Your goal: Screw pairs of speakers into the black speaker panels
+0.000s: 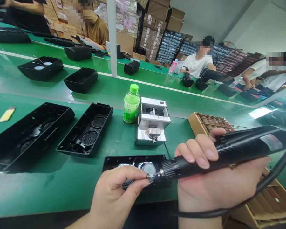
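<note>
The right hand (212, 168) is wrapped firmly around the barrel of a black electric screwdriver (231, 151), fingers closed over the top, with its metal bit angled down and left. The left hand (116, 194) is nearly closed in a tight pinch, thumb and fingers meeting right at the bit tip on a small metal piece (149, 176), too small to tell if it's a screw or something else. The pinch sits just above a black speaker housing (133, 162), which lies open on the bench, with two round speaker drivers (147, 168) and thin red and black wires (138, 159) inside. The screwdriver's black cable (259, 190) loops down past the right wrist.

Just beyond the hands is a silver screw feeder (152, 121), with a green-capped plastic bottle (131, 103) beside it. To the right, partly behind the right hand, is a wooden tray (205, 124) with small brown items in rows. On the left are two more open black housings (88, 128) (26, 136) on the green workbench (45, 187), plus a flat yellow item (7, 114) near the edge.

Farther back — more black housings (81, 79) along a green line, stacked cartons (152, 28), and co-workers in a brown shirt (96, 31) and a white shirt (195, 65), hands on their own work.
</note>
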Motion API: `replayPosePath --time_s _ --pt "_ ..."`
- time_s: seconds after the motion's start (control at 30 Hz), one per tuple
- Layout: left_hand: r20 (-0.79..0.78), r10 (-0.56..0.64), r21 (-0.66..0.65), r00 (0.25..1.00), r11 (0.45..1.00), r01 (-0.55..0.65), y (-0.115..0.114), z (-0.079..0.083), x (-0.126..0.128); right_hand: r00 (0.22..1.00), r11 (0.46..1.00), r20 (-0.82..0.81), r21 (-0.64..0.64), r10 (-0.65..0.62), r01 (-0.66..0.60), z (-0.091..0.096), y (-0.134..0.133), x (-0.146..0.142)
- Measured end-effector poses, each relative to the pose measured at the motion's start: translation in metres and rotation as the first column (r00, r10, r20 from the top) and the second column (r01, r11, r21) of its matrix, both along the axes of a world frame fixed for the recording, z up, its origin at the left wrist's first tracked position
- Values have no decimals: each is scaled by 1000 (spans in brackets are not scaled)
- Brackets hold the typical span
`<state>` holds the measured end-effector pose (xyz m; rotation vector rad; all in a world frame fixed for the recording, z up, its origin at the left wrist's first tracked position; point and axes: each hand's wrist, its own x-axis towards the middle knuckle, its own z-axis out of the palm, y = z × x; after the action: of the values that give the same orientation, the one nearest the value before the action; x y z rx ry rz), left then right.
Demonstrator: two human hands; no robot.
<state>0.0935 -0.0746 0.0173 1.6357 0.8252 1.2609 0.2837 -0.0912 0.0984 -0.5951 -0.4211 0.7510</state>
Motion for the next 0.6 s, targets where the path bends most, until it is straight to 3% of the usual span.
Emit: replayPosePath --time_s 0.13,0.3,0.4,0.53,0.6 --pt "-35 -8 11 999 1000 9 1 -3 -1 1000 1000 24 3 0 0 -5 -7 -2" --pt "-84 -4 -22 996 1000 2 3 5 -6 996 999 76 30 43 -45 -9 -11 -3" --pt "-17 -2 -137 1000 991 0 5 10 -6 986 996 162 82 34 -47 -8 -8 -4" --pt "100 -76 -345 992 933 106 4 10 0 969 995 241 66 55 -73 -3 -1 -10" --pt "132 -110 -354 985 923 150 3 8 4 960 996 271 34 67 -79 -1 3 -16"
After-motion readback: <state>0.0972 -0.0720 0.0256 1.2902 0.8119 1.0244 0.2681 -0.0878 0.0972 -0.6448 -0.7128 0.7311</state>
